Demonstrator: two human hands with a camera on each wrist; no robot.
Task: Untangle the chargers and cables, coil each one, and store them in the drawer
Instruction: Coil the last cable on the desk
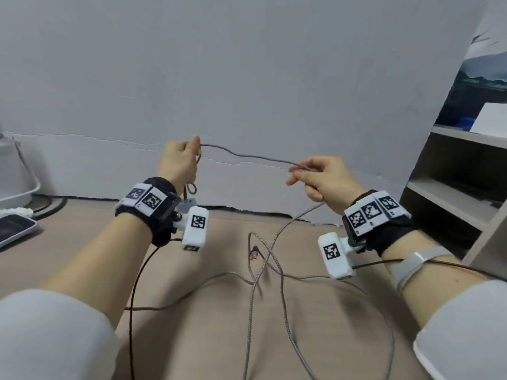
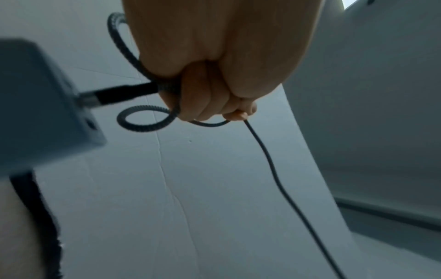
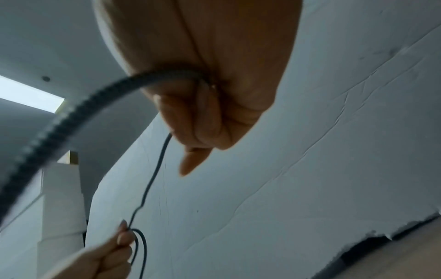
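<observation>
A grey braided cable [image 1: 247,156] stretches in the air between both raised hands. My left hand [image 1: 179,160] grips one end in a fist, with small loops [image 2: 143,120] hanging below it and a grey charger block [image 2: 43,105] plugged on. My right hand [image 1: 321,176] pinches the cable [image 3: 157,169] farther along; the rest drops from that hand to the table. There it crosses other braided cables [image 1: 263,272] in a loose tangle, beside a USB plug [image 1: 253,255] with a red tip.
A wooden table [image 1: 192,338] lies below, backed by a white wall panel [image 1: 247,78]. A grey shelf unit [image 1: 452,193] stands at right. A phone [image 1: 13,229] and a white container [image 1: 16,176] sit at far left. Thin black camera leads run from both wrists.
</observation>
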